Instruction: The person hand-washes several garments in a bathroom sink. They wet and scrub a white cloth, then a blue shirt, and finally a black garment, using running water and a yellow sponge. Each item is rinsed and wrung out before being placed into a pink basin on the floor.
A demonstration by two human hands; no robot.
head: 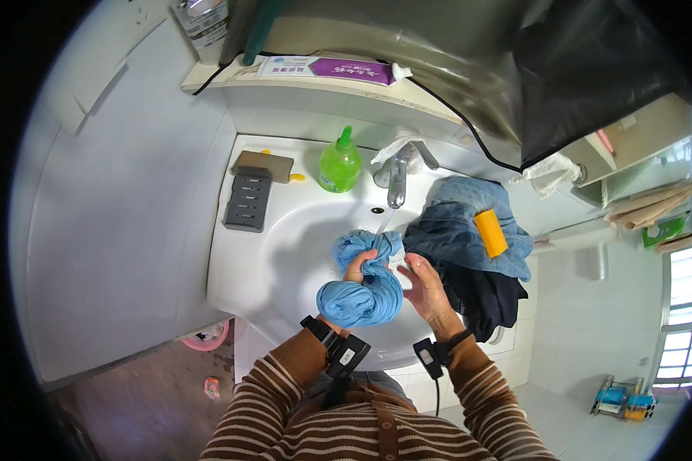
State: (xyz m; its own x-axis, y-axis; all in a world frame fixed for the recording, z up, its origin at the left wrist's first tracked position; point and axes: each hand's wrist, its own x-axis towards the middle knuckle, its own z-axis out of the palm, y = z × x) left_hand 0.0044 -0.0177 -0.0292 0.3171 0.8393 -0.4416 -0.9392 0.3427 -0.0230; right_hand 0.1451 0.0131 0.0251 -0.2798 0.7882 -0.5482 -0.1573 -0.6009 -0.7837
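Observation:
My left hand (358, 267) grips a twisted, wet-looking light blue cloth (357, 302) over the white washbasin (288, 253). Part of the cloth drapes across my left wrist. Water runs from the chrome faucet (398, 181) down onto the cloth's far end. My right hand (425, 286) is just right of the cloth with its fingers apart and bent, holding nothing that I can see. A pile of blue denim (461, 225) and dark navy fabric (484, 297) lies on the basin's right rim, close to my right hand. On the denim rests a yellow bar (491, 233), perhaps soap.
A green pump bottle (340, 164) stands behind the bowl. On the left rim lie a grey slotted soap dish (248, 200) and a brownish box-like piece (263, 166). Above, a shelf (334, 89) holds a purple-and-white tube (331, 70). A pink basin (209, 339) sits on the floor.

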